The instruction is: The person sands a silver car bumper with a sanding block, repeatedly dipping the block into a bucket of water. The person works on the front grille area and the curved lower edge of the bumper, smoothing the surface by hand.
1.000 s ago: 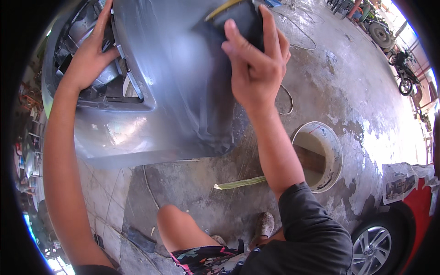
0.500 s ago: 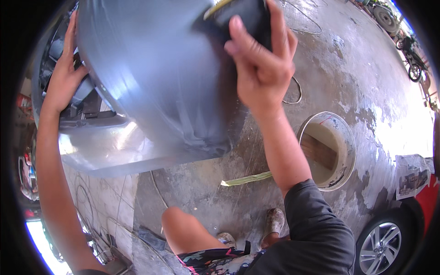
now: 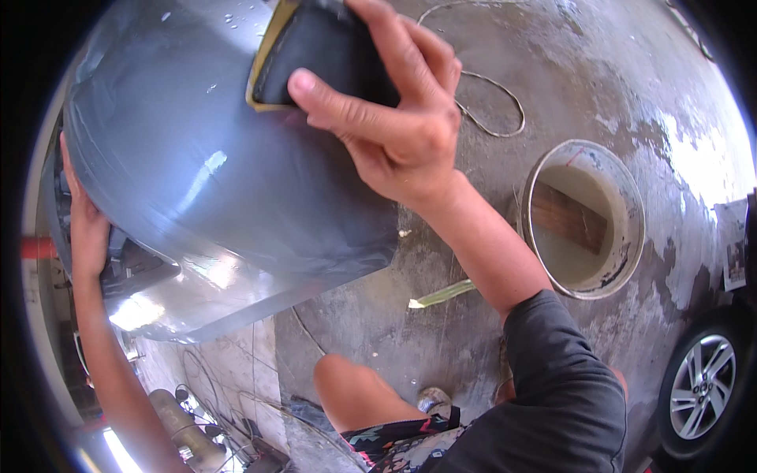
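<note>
A large curved grey car bumper [image 3: 158,150] fills the upper left, its surface wet and shiny, with water drops near the top. My right hand [image 3: 394,118] is closed around a black sanding block [image 3: 331,55] with a yellowish sheet along its edge. The block lies against the bumper's outer face, thumb on the near side. At the bumper's left rim, my left hand [image 3: 85,225] rests with fingers stretched along the edge; its thumb cannot be made out. Dark openings of the bumper [image 3: 130,260] show beside that hand.
Right of my forearm stands a round bucket [image 3: 544,264] of cloudy water with a wooden board [image 3: 568,217] in it. A green strip [image 3: 443,294] and a looped cord [image 3: 512,98] lie on the wet concrete. A car wheel [image 3: 702,386] is at lower right, cables [image 3: 229,378] at lower left.
My right hand has moved left across the bumper with the sanding block. The view has shifted, and my left hand sits lower along the bumper's rim in the picture.
</note>
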The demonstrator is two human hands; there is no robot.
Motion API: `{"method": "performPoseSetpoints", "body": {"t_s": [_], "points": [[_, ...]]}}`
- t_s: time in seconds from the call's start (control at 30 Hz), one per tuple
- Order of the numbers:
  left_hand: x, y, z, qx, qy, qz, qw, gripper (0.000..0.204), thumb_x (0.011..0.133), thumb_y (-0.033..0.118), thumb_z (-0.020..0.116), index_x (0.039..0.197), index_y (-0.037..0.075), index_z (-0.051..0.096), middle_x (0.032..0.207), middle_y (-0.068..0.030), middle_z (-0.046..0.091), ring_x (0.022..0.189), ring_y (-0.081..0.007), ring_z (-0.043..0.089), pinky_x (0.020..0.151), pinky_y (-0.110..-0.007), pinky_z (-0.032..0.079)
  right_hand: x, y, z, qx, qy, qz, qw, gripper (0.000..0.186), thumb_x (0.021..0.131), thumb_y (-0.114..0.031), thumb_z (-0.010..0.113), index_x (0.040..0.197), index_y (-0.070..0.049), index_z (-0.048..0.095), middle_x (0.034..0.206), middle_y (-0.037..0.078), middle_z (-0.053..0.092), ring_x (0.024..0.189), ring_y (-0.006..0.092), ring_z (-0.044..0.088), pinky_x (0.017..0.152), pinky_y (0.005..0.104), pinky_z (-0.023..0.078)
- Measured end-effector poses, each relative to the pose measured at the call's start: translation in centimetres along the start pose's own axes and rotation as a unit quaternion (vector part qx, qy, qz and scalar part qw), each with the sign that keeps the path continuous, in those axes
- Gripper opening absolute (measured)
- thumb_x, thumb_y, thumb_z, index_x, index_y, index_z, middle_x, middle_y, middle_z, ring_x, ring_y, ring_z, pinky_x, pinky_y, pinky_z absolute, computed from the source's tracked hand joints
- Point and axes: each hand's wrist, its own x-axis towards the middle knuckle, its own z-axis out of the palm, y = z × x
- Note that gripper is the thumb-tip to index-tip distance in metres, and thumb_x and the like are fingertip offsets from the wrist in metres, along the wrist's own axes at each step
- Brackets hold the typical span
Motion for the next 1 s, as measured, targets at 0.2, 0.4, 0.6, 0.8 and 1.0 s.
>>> {"method": "performPoseSetpoints", "body": {"t_s": [0.2,0.4,0.6,0.8,1.0], "points": [[0.8,2.2,1.8,0.014,0.036,0.033,0.999,0.087,0.106,0.030,0.061,0.174,0.027,0.006,0.181,-0.0050,0.008,0.162,-0.0298,0.026,0.132,-0.048,0.026,-16.5,-2.2,-4.8,-0.006,-0.089,0.045,0.995,0.028,0.085,-0.034,0.080,0.110,-0.046,0.082,0.143,0.008,0.069,0.127,0.0281,0.063,0.115,0.0478,0.038],[-0.3,1.1,0.8,-0.062,-0.009,-0.006,0.998,0.087,0.106,0.026,0.058,0.174,0.027,0.004,0.181,-0.0056,0.007,0.160,-0.0265,0.028,0.132,-0.047,0.024,-3.6,1.0,-1.5,-0.006,0.000,0.014,1.000,0.043,0.079,-0.019,0.079,0.115,-0.042,0.081,0.147,0.011,0.066,0.123,0.0305,0.064,0.102,0.0434,0.041],[0.1,0.3,-0.5,0.022,-0.005,0.052,0.998,0.099,0.101,0.006,0.064,0.174,0.029,0.001,0.182,-0.0043,0.004,0.159,-0.0280,0.030,0.131,-0.045,0.027,-8.4,-1.6,-1.7,0.017,-0.008,0.037,0.999,0.037,0.085,-0.022,0.079,0.116,-0.041,0.082,0.149,0.011,0.065,0.128,0.0299,0.062,0.107,0.0441,0.040],[0.7,3.0,1.7,-0.099,0.010,-0.018,0.995,0.113,0.094,0.001,0.070,0.172,0.032,-0.006,0.182,-0.0045,0.003,0.157,-0.0292,0.036,0.130,-0.047,0.031,-12.4,-2.1,-3.5,-0.030,-0.061,-0.013,0.998,0.026,0.090,-0.034,0.076,0.113,-0.046,0.081,0.146,0.004,0.067,0.131,0.0263,0.061,0.115,0.0451,0.038],[0.3,2.1,0.9,0.021,0.028,0.024,0.999,0.120,0.088,0.003,0.075,0.173,0.030,-0.005,0.181,-0.0077,0.008,0.160,-0.0332,0.033,0.130,-0.050,0.031,3.4,-1.3,2.4,-0.004,0.021,-0.088,0.996,0.041,0.074,-0.018,0.075,0.110,-0.038,0.082,0.140,0.009,0.069,0.116,0.0282,0.064,0.098,0.0457,0.040]]}}
